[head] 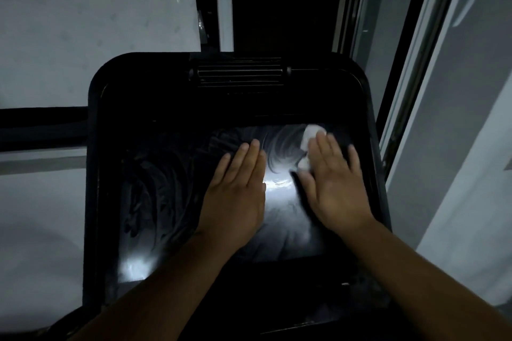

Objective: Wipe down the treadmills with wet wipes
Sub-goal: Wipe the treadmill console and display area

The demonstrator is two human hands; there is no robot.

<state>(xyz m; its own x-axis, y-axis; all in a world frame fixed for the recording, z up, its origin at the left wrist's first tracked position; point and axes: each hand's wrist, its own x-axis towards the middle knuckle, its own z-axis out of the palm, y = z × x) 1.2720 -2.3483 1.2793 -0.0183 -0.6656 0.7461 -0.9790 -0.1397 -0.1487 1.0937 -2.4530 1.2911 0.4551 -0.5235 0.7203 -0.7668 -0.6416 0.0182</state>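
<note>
Wiping the treadmill console: I note streaks on its dark screen, so overlapping passes into the corners should serve best. Left hand rests flat, fingers together; right hand, fingers spread, presses the white wipe at the screen's upper right. No wipe pack or bin in view.
</note>
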